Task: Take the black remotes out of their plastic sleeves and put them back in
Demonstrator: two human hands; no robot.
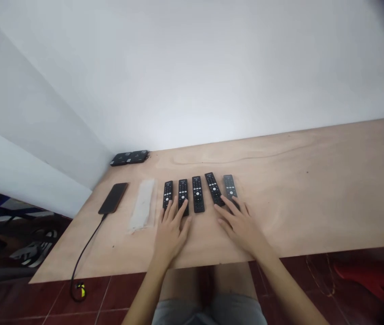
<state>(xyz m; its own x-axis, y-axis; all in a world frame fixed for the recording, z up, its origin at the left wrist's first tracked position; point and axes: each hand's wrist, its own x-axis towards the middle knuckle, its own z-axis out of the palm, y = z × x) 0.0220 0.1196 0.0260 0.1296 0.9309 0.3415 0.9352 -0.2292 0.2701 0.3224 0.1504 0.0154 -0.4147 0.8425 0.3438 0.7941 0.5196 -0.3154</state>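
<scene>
On the plywood tabletop point(280, 189), left hand point(170, 232) and right hand point(242, 228) lay open, fingers resting on black remotes point(183, 192), grips spread, holding nothing; labels unreadable.

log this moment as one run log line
left hand on black remote controls | right hand on same row | beside: smartphone, white strip | surface: plywood table
</scene>
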